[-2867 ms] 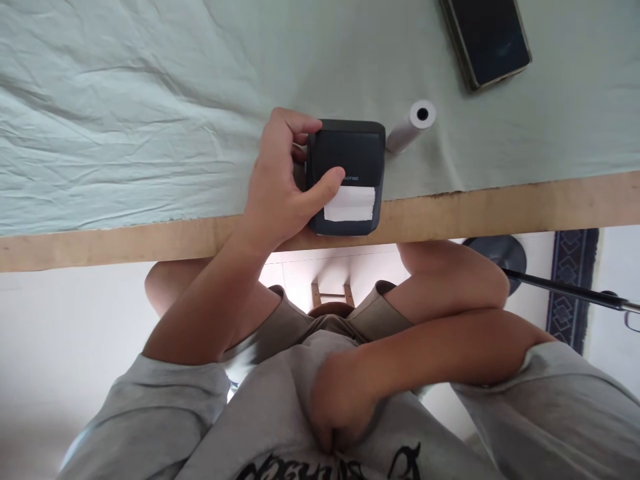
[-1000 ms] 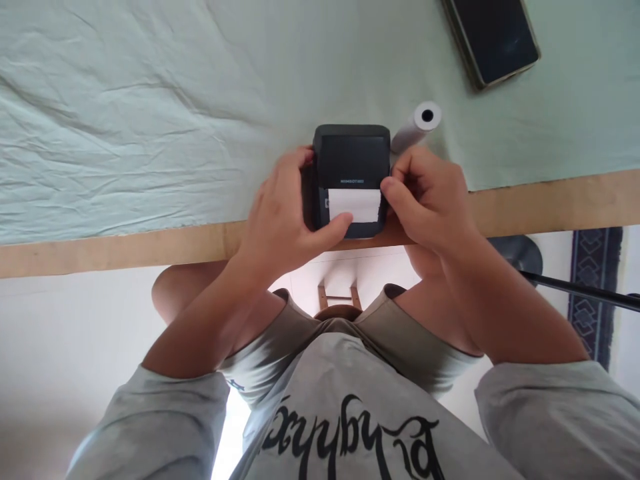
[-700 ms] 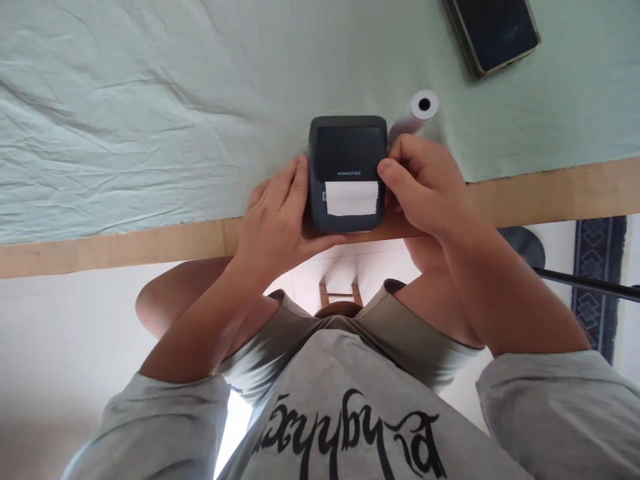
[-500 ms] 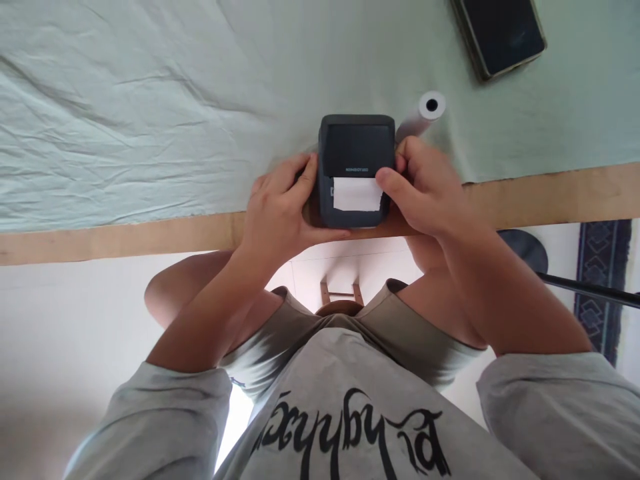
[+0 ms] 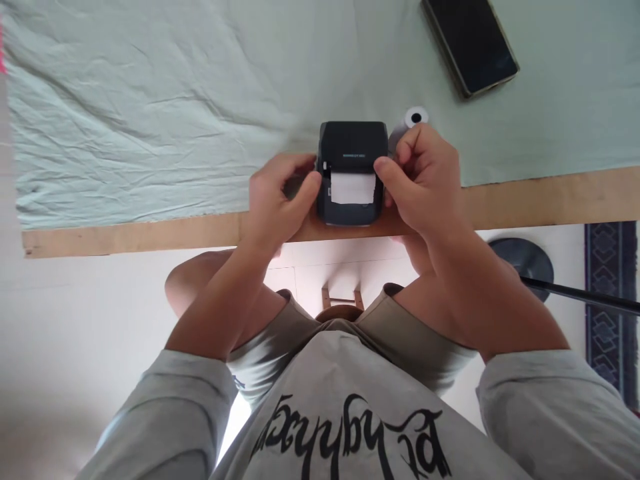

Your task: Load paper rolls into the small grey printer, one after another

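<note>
A small dark label printer (image 5: 350, 212) sits at the table's front edge with a white paper strip (image 5: 353, 188) out of its front slot. Its black lid (image 5: 353, 141) is raised slightly, and a gap shows at the left side. My left hand (image 5: 281, 195) pinches the printer's left side between thumb and fingers. On the right, my right hand (image 5: 425, 177) has its thumb on the lid's corner and its other fingers curled against the side. A white paper roll (image 5: 416, 116) stands just behind my right hand, partly hidden by it.
A dark phone-like device (image 5: 473, 47) lies at the back right on the pale green cloth (image 5: 175, 100). The table has a bare wooden front edge (image 5: 540, 197). Below are a stool (image 5: 340, 312), a round black base with a pole (image 5: 525, 263) and a patterned mat (image 5: 607, 300).
The printer's lid has come up a little from its closed position. My left thumb has moved from the printer's front up to its left side. The view has shifted slightly.
</note>
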Demonstrator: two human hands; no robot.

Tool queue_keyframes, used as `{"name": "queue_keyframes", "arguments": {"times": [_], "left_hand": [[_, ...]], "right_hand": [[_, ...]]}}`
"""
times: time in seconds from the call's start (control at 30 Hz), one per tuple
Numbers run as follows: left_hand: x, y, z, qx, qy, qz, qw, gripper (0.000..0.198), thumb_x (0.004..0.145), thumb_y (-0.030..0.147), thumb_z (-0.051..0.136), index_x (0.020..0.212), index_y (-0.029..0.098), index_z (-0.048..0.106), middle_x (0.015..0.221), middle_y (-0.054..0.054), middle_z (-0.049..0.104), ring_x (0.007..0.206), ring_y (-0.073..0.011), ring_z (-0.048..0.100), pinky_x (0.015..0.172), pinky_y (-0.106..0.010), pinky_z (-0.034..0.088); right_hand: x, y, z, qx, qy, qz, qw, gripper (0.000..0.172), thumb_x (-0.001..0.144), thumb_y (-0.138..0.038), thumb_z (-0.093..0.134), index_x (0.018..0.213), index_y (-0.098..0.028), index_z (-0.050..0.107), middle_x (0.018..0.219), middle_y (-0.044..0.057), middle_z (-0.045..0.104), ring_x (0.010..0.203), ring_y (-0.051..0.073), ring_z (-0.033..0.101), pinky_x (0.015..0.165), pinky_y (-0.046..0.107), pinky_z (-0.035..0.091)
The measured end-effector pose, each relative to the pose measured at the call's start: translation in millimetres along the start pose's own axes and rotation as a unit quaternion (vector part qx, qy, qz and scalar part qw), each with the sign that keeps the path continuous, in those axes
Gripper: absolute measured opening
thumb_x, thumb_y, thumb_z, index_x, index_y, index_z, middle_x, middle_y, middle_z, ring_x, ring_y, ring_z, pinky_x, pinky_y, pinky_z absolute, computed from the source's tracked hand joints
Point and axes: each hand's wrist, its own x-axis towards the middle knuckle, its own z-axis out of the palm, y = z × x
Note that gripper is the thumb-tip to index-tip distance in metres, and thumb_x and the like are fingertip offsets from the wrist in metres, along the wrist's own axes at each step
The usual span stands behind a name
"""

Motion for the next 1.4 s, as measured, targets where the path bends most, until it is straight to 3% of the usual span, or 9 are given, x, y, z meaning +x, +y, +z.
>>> {"name": "queue_keyframes", "arguments": {"times": [0.2,0.33,0.5,0.63,0.9,1.07,1.2,1.27,1.4], "left_hand": [[5.0,-0.9,1.2,-0.054,0.075,0.063,0.994,0.038,0.101,0.064,0.054,0.120,0.033,0.062,0.115,-0.005,0.068,0.111,-0.0246,0.066,0.093,-0.049,0.055],[13.8,3.8,2.8,-0.045,0.060,0.101,0.992,0.015,0.101,0.040,0.056,0.103,0.029,0.066,0.103,-0.006,0.069,0.101,-0.0247,0.067,0.083,-0.043,0.056],[17.5,5.1,6.9,0.018,0.044,0.101,0.994,0.005,0.094,0.027,0.057,0.090,0.029,0.057,0.088,-0.002,0.065,0.086,-0.0224,0.064,0.075,-0.040,0.054],[15.2,0.9,11.2,0.020,0.030,0.037,0.999,0.016,0.094,0.036,0.060,0.085,0.028,0.049,0.081,-0.001,0.058,0.071,-0.0193,0.059,0.066,-0.038,0.051],[11.8,-2.9,9.4,-0.042,0.002,-0.004,0.999,0.035,0.105,0.059,0.041,0.091,0.028,0.048,0.083,-0.002,0.059,0.076,-0.0216,0.060,0.071,-0.041,0.049],[9.7,-1.3,8.5,-0.077,0.010,-0.004,0.997,0.044,0.105,0.067,0.029,0.092,0.030,0.048,0.084,-0.002,0.057,0.076,-0.0228,0.059,0.071,-0.042,0.048],[10.6,-3.2,9.9,-0.072,-0.001,0.003,0.997,0.047,0.105,0.071,0.025,0.092,0.030,0.046,0.086,-0.003,0.059,0.079,-0.0231,0.061,0.072,-0.043,0.048],[11.4,-4.9,10.9,-0.074,-0.003,0.011,0.997,0.049,0.104,0.072,0.025,0.093,0.030,0.046,0.085,-0.002,0.058,0.077,-0.0207,0.059,0.070,-0.042,0.047],[11.4,-3.5,10.8,-0.074,0.005,0.024,0.997,0.050,0.105,0.071,0.025,0.092,0.027,0.047,0.083,-0.001,0.057,0.075,-0.0184,0.057,0.069,-0.040,0.048]], "right_hand": [[13.3,-28.9,1.0,0.008,0.073,-0.105,0.992,0.025,0.095,-0.028,0.054,0.081,-0.027,0.034,0.073,-0.006,0.042,0.065,0.013,0.068,0.053,0.027,0.042],[21.5,-39.5,-5.2,-0.224,-0.014,-0.087,0.971,0.012,0.093,-0.024,0.051,0.084,-0.026,0.044,0.085,0.000,0.063,0.069,0.017,0.062,0.069,0.034,0.046],[33.8,-48.9,-0.5,-0.400,-0.136,-0.011,0.906,0.018,0.093,-0.021,0.049,0.098,-0.028,0.064,0.099,0.006,0.072,0.074,0.023,0.058,0.063,0.035,0.038],[44.4,-46.9,-3.3,-0.436,-0.175,-0.029,0.882,0.021,0.083,-0.024,0.065,0.104,-0.030,0.069,0.079,0.006,0.066,0.066,0.022,0.052,0.059,0.033,0.035],[58.9,-60.5,-7.9,-0.479,-0.262,-0.026,0.838,0.034,0.079,-0.026,0.063,0.112,-0.032,0.066,0.095,0.006,0.073,0.071,0.026,0.057,0.056,0.033,0.027],[51.7,-71.3,-20.4,-0.374,-0.221,-0.068,0.898,0.030,0.071,-0.027,0.064,0.101,-0.024,0.065,0.090,0.006,0.072,0.070,0.024,0.057,0.062,0.036,0.034],[44.4,-57.6,-36.7,-0.017,-0.180,-0.047,0.982,0.027,0.065,-0.030,0.065,0.092,-0.026,0.065,0.077,-0.002,0.063,0.051,0.010,0.039,0.052,0.030,0.030],[42.1,-41.1,-46.7,0.156,-0.101,0.009,0.983,0.028,0.064,-0.042,0.061,0.089,-0.029,0.059,0.071,-0.006,0.055,0.048,0.008,0.035,0.050,0.029,0.026],[39.4,4.6,-66.5,0.172,-0.008,0.071,0.983,0.034,0.067,-0.056,0.051,0.087,-0.029,0.046,0.075,-0.004,0.039,0.049,0.008,0.030,0.048,0.030,0.023]]}}
